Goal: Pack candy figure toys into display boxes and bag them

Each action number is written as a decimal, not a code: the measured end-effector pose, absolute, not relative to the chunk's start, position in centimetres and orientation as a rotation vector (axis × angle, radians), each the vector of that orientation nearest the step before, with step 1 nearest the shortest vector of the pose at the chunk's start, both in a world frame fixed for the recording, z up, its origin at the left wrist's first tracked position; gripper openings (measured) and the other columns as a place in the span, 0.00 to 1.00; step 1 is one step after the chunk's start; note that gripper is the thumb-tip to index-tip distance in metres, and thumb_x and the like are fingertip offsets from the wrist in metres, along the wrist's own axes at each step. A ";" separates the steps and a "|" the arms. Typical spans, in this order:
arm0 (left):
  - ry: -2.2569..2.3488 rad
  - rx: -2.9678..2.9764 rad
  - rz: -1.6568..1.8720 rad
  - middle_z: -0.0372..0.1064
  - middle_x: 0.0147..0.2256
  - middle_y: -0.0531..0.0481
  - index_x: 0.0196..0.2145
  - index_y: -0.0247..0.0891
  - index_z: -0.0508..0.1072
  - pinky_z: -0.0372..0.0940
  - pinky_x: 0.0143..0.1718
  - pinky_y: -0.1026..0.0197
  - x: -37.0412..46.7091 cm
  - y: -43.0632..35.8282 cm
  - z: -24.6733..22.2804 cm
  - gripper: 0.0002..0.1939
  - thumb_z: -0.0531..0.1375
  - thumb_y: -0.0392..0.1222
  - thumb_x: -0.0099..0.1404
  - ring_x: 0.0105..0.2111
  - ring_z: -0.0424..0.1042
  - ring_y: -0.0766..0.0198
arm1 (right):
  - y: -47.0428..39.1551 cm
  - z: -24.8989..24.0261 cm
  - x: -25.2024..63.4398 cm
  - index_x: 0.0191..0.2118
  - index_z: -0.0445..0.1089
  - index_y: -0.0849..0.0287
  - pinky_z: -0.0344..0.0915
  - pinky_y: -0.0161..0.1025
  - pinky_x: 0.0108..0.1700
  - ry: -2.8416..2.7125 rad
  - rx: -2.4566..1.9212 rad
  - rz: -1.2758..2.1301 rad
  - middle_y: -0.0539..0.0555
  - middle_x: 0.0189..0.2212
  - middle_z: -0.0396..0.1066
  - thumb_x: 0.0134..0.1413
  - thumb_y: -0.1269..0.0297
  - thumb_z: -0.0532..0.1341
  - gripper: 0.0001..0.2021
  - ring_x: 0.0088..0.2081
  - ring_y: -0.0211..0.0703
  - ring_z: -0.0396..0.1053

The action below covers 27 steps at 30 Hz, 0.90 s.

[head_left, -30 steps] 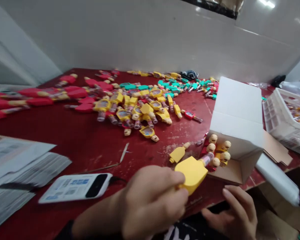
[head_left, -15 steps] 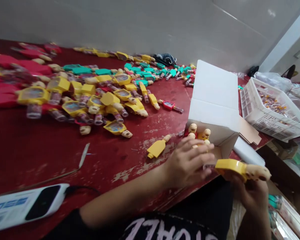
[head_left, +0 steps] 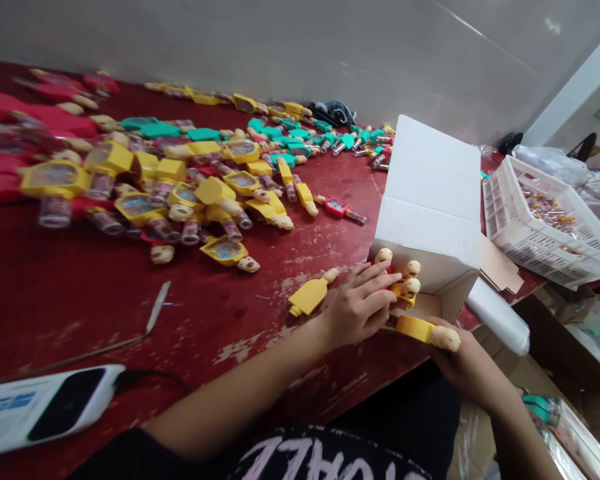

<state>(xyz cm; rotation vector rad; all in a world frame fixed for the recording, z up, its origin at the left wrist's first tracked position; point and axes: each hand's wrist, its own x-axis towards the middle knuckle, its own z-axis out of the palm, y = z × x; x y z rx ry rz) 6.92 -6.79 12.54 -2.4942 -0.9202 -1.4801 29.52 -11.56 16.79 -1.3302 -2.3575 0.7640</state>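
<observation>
My right hand grips a yellow toy by its beige, animal-shaped head end. The toy's far end points left, into the opening of a white cardboard box whose lid stands up. Over the near left edge of that box lies my left hand, fingers stretched out and touching or close to the toys inside; its fingertips partly cover them. Several beige heads on yellow and red bodies poke up in the box. A single yellow toy lies on the table just left of my left hand.
Yellow, green and red toys with clear tubes are heaped across the red table. A white device with a cable lies at the lower left. Right of the box are a white plastic crate and a clear plastic roll.
My right hand has brought the yellow toy left, to the box opening. My left hand has moved slightly left and down, away from the toy and onto the box's left edge.
</observation>
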 end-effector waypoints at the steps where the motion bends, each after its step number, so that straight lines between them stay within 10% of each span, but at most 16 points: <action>1: -0.922 -2.505 -1.499 0.70 0.48 0.45 0.35 0.38 0.69 0.61 0.55 0.51 6.9 -6.8 12.5 0.05 0.54 0.32 0.62 0.58 0.60 0.55 | -11.1 17.1 29.1 0.45 0.68 0.57 0.70 0.39 0.40 -2.378 -1.333 0.735 0.56 0.39 0.74 0.60 0.68 0.51 0.12 0.37 0.43 0.73; 8: -0.933 -2.613 -1.542 0.70 0.49 0.44 0.35 0.37 0.70 0.59 0.58 0.51 6.9 -7.1 12.7 0.10 0.59 0.47 0.62 0.59 0.58 0.54 | -9.9 14.5 26.4 0.47 0.63 0.65 0.62 0.36 0.24 -2.402 -1.723 0.252 0.56 0.21 0.71 0.58 0.66 0.55 0.13 0.19 0.44 0.69; 16: -0.883 -2.592 -1.532 0.71 0.46 0.47 0.33 0.38 0.68 0.61 0.55 0.53 6.8 -6.6 12.6 0.13 0.61 0.51 0.61 0.57 0.60 0.53 | -9.0 18.1 27.0 0.50 0.64 0.67 0.65 0.36 0.35 -2.902 -2.049 0.332 0.67 0.38 0.74 0.58 0.76 0.48 0.16 0.38 0.49 0.75; 27: -0.860 -2.641 -1.488 0.70 0.46 0.43 0.35 0.36 0.69 0.61 0.57 0.49 6.7 -6.6 12.9 0.09 0.60 0.45 0.62 0.57 0.60 0.52 | -9.6 20.0 24.4 0.57 0.57 0.70 0.69 0.43 0.37 -2.919 -2.145 0.226 0.66 0.39 0.74 0.63 0.70 0.46 0.19 0.39 0.53 0.75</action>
